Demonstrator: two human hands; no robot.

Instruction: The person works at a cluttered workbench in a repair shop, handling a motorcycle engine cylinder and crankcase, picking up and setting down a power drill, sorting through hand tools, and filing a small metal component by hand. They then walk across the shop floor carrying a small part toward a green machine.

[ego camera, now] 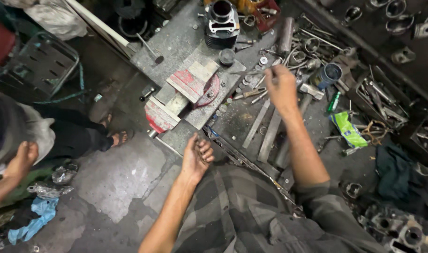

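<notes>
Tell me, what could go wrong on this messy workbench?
The right hand reaches over loose washers and tools; it might knock small parts off the bench or snag on something sharp. The engine cylinder stands near the clutter and could be bumped. A second person's sandalled foot is close below the red vise, where falling parts might land.

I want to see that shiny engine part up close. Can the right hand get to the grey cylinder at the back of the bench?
Probably yes. The right hand hovers over the washers, and the grey cylinder stands just beyond with only small loose parts between.
</notes>
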